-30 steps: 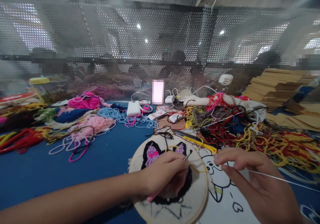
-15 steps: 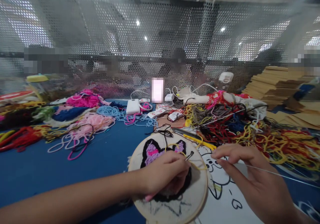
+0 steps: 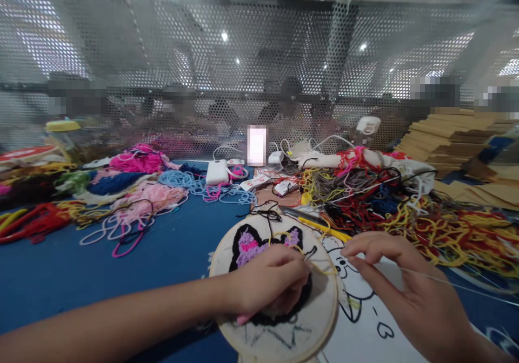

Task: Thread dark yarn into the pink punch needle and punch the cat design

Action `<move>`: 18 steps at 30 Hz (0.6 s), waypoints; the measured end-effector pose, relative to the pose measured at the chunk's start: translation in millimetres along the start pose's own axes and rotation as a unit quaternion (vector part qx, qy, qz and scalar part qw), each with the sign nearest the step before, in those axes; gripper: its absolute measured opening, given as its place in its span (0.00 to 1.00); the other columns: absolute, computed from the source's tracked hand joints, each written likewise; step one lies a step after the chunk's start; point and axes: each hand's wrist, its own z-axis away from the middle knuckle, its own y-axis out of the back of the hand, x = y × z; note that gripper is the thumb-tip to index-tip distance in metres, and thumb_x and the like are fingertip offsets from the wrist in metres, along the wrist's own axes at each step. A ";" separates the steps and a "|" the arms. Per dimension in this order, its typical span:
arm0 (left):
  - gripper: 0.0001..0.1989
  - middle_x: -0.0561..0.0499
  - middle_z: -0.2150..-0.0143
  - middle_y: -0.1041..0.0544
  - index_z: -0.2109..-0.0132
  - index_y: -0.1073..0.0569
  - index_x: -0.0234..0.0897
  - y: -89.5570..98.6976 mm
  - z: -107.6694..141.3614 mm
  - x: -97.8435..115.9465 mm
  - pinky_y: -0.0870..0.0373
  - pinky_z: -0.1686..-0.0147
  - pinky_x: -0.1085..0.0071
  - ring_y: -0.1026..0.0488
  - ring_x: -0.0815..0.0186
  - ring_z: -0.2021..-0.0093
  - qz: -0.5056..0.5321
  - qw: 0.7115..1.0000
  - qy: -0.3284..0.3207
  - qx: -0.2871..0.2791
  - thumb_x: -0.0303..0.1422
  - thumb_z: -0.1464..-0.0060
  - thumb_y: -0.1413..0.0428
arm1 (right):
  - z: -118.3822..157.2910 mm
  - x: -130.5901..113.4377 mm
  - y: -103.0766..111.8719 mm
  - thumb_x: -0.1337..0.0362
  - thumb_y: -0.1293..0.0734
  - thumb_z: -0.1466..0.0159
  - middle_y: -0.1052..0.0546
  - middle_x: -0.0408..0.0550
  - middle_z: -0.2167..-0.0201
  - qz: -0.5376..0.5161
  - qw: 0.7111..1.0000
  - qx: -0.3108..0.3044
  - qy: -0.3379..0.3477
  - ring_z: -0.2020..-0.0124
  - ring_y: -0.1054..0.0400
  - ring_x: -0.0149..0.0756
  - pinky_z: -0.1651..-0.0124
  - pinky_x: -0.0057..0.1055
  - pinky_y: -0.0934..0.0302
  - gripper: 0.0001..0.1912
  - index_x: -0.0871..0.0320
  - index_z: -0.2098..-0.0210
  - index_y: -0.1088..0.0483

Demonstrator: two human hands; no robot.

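Note:
A round embroidery hoop (image 3: 324, 320) holds pale cloth with a black-edged animal head, its ears filled with purple and pink yarn loops. Over the hoop my left hand (image 3: 271, 282) is closed around a punch needle; its dark metal tip (image 3: 311, 252) pokes out at the upper right and its pink end (image 3: 242, 320) below. Yellow yarn (image 3: 320, 268) lies near the tip. Right of the hoop, my right hand (image 3: 409, 287) pinches thumb against forefinger. From it a thin pale strand (image 3: 458, 284) runs off right; what lies between the fingertips is barely visible.
Under my right hand lies a paper with a line drawing (image 3: 352, 298). A yellow craft knife (image 3: 320, 227) sits behind the hoop. Tangled yarn heaps (image 3: 365, 190) spread right, and pink yarn (image 3: 158, 195) left. Brown card stacks (image 3: 438, 141) stand at the far right, before a perforated metal screen (image 3: 182, 55).
The view has shifted slightly. Both hands keep nearly the same pose, with the needle tip and the pinching fingers barely moved.

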 end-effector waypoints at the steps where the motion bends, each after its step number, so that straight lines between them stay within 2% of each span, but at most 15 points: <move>1: 0.20 0.56 0.86 0.39 0.80 0.40 0.37 -0.5 0.8 1.5 0.51 0.88 0.77 0.47 0.75 0.88 -0.012 1.000 0.004 -0.003 0.42 0.44 0.57 | 0.2 0.1 -0.8 0.69 0.38 0.39 0.27 0.43 0.66 0.000 1.000 -0.007 0.002 0.60 0.31 0.34 0.56 0.32 0.39 0.06 0.51 0.67 0.40; 6: 0.26 0.56 0.88 0.41 0.82 0.38 0.36 -3.3 3.0 6.6 0.54 0.90 0.77 0.48 0.75 0.89 -0.078 0.997 0.030 0.006 0.47 0.43 0.59 | 1.7 -1.5 -3.6 0.71 0.39 0.38 0.27 0.42 0.66 -0.012 0.998 -0.066 0.005 0.61 0.32 0.33 0.57 0.31 0.38 0.07 0.50 0.65 0.39; 8: 0.27 0.56 0.88 0.41 0.83 0.39 0.36 -3.8 2.3 5.8 0.54 0.91 0.77 0.48 0.75 0.90 -0.083 0.996 0.028 0.011 0.48 0.43 0.58 | 2.5 -2.6 -3.5 0.71 0.39 0.39 0.27 0.41 0.66 -0.016 0.997 -0.072 0.011 0.61 0.31 0.33 0.57 0.31 0.38 0.08 0.50 0.65 0.39; 18: 0.29 0.54 0.90 0.41 0.85 0.38 0.36 -0.9 -0.7 -2.5 0.52 0.89 0.76 0.47 0.74 0.90 -0.109 0.994 0.018 0.017 0.46 0.42 0.60 | 7.5 -1.5 4.3 0.75 0.39 0.41 0.29 0.44 0.64 -0.089 0.995 -0.018 0.028 0.57 0.33 0.36 0.51 0.34 0.41 0.15 0.50 0.59 0.39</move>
